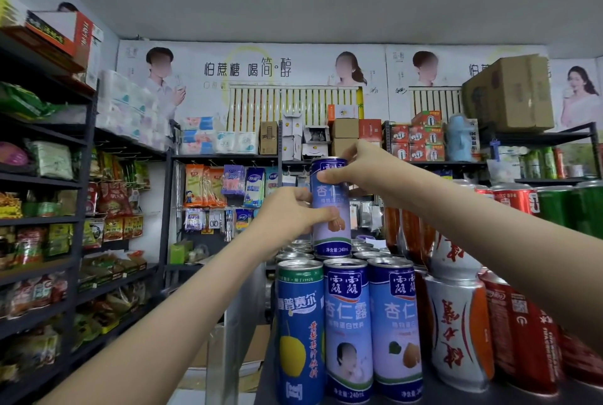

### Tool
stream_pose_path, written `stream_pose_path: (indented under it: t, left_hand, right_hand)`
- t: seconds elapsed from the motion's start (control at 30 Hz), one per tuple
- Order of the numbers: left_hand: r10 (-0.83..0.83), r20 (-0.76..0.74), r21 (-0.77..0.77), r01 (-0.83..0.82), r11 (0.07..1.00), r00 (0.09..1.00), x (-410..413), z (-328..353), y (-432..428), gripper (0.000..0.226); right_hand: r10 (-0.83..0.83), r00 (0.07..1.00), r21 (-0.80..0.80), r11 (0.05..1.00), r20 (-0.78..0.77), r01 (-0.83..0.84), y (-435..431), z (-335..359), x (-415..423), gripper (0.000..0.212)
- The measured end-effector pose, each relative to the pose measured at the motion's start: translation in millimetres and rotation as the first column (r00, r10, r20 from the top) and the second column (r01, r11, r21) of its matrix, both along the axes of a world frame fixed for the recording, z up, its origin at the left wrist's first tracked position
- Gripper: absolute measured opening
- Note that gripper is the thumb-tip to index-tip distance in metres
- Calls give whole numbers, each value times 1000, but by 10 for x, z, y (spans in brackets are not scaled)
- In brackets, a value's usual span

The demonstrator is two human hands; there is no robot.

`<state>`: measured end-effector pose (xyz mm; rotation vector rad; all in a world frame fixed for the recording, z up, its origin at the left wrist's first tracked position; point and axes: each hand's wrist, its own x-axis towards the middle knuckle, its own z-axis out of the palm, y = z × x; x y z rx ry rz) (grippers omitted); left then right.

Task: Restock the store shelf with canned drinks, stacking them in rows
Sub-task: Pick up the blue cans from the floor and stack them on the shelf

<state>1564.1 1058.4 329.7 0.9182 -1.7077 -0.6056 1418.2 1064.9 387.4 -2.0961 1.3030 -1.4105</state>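
Both hands are on one tall slim blue-and-lilac metal can [331,208]. It's upright over the silver lids [295,256] of the cans packed behind the front row (can't tell if its base is fully down on them or just above). The left hand [287,212] wraps thumb and fingers round the can's middle. The right hand [355,169] pinches it up near the top rim.

Room-wise, there's open air right above the held can. To the left the stack just ends. The blue can with the yellow fruit picture [300,329] stands at the left front corner of the dark shelf top [489,396], and past it is open aisle. The right side is tight. Two matching blue-and-lilac cans [347,329] stand touching side by side in the front row. Next comes a white-and-orange can with red characters [456,332], then glossy red cans [522,339] crowding toward the edge of view. Green cans [571,205] sit higher up behind those.

Everything here is smooth printed metal in plain cylinders, except the white-and-orange one, which is pinched in at the waist. Black metal racks [85,176] across the aisle hold crinkly snack bags, and a brown cardboard box [512,94] sits up top on the right.
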Motion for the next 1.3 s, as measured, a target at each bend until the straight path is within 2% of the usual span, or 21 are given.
stream_pose_path:
  t: [0.3, 0.43, 0.57, 0.73, 1.03, 1.2, 1.3]
  left_hand:
    - [14, -6, 8, -14, 1000, 1000, -1, -9, -23, 35]
    - [33, 7, 12, -33, 999, 999, -18, -7, 9, 30]
    - [31, 15, 18, -31, 999, 999, -12, -12, 33, 39]
    - [17, 7, 26, -17, 1000, 1000, -33, -14, 67, 33]
    - [36, 37, 18, -36, 999, 999, -28, -48, 125, 33]
    - [161, 101, -20, -160, 987, 982, -16, -34, 208, 62]
    - [249, 128, -69, -242, 968, 960, -5, -42, 310, 70]
  right_hand:
    - [17, 1000, 8, 1000, -5, -17, 57, -66, -20, 59]
    - [12, 1000, 58, 998, 9, -13, 54, -146, 8, 61]
    - [0, 1000, 56, 998, 18, -1, 53, -213, 40, 48]
    - [-8, 1000, 41, 999, 18, 7, 89, -236, 46, 43]
    - [-84, 995, 32, 996, -46, 85, 159, -316, 29, 68]
    - [-141, 984, -56, 989, -108, 136, 272, -343, -15, 59]
    - [-146, 985, -112, 985, -96, 135, 347, -367, -39, 56]
